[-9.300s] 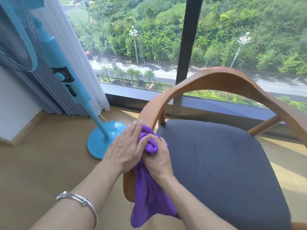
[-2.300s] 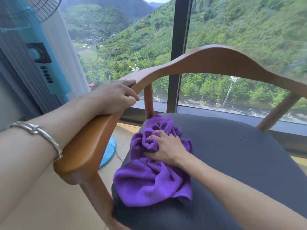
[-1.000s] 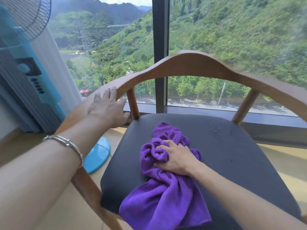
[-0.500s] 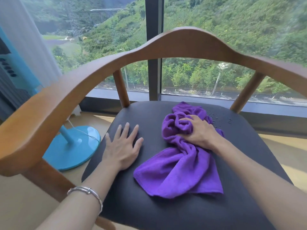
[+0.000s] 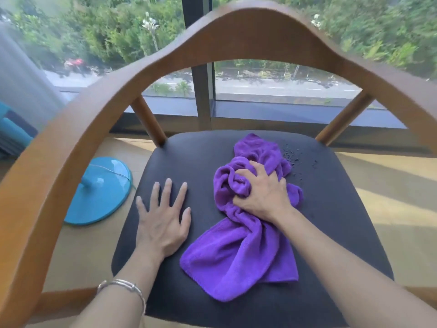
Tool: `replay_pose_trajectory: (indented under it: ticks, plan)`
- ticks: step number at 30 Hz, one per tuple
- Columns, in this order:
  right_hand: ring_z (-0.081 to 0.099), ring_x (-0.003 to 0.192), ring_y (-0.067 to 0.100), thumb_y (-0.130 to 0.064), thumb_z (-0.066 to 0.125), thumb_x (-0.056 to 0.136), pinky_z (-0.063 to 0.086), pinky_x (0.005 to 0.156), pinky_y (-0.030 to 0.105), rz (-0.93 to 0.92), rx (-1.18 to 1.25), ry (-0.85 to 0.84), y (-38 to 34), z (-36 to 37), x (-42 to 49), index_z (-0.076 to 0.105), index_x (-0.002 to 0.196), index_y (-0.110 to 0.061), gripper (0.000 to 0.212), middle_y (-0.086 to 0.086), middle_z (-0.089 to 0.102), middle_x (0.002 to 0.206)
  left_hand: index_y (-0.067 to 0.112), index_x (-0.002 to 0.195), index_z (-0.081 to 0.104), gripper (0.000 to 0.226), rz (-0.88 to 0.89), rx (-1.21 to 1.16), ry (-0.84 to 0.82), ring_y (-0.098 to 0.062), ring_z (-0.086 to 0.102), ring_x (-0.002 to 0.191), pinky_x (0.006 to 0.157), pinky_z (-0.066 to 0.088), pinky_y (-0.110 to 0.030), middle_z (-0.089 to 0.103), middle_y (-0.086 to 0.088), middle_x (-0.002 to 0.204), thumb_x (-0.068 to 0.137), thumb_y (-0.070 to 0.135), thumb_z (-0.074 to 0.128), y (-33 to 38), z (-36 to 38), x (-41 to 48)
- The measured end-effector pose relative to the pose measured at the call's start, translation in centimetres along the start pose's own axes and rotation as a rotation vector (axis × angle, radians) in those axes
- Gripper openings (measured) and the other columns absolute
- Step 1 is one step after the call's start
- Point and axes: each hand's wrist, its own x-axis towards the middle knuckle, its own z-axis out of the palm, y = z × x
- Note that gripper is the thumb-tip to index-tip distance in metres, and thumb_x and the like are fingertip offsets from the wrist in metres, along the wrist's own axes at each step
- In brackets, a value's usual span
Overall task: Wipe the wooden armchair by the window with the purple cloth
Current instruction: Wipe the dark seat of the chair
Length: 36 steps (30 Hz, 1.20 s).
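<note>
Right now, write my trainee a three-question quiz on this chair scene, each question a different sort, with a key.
1. True or false: the left hand lies flat on the seat.
2. The right hand grips the cloth over: A the armrest, B the seat, C the floor.
3. Fill in: dark specks lie on the seat just to the cloth's ___.
Key: 1 true; 2 B; 3 right.
</note>
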Motion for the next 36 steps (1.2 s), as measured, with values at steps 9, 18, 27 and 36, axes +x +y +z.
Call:
replay_pose_trajectory:
  ticks: [9, 18, 27, 36]
  plan:
    - [0.046, 0.121, 0.038, -0.051, 0.062, 0.072, 0.034, 0.099, 0.05, -0.065, 0.004, 0.118, 0.0, 1.7, -0.7, 0.053, 0.128, -0.041, 0.057, -0.008, 0.033, 0.152, 0.029, 0.149, 0.007, 0.071, 0.042, 0.015, 0.007, -0.033, 0.001, 0.143, 0.104, 0.012, -0.067, 0.005, -0.007, 0.157, 0.082, 0.052, 0.0, -0.7, 0.5, 0.5]
    - [0.02, 0.146, 0.029, -0.09, 0.037, 0.049, 0.014, 0.115, 0.06, -0.105, 0.139, 0.005, -2.6, 4.3, -7.2, 0.034, 0.141, -0.055, 0.098, -0.005, 0.001, 0.163, 0.034, 0.148, -0.003, 0.069, 0.085, -0.021, -0.001, -0.03, -0.008, 0.144, 0.108, 0.003, -0.063, -0.005, -0.002, 0.158, 0.085, 0.06, 0.006, -0.8, 1.0, -1.3]
    - [0.059, 0.11, 0.041, -0.068, 0.048, 0.06, 0.043, 0.089, 0.064, -0.142, 0.02, 0.214, -4.3, 7.0, -8.8, 0.048, 0.135, -0.042, 0.079, 0.008, 0.038, 0.151, 0.032, 0.146, -0.016, 0.084, 0.084, 0.045, -0.059, -0.03, -0.014, 0.143, 0.11, 0.002, -0.061, -0.014, -0.003, 0.157, 0.073, 0.071, -0.002, -0.8, 1.0, -1.4]
    - [0.06, 0.104, 0.041, -0.055, 0.044, 0.058, 0.041, 0.092, 0.062, -0.16, 0.053, 0.269, -3.5, 6.4, -8.4, 0.063, 0.121, -0.033, 0.069, 0.009, 0.049, 0.144, 0.031, 0.149, 0.007, 0.07, 0.067, 0.019, 0.016, -0.03, 0.001, 0.143, 0.109, 0.009, -0.062, 0.005, -0.005, 0.158, 0.085, 0.057, 0.018, -0.3, 1.1, -1.5]
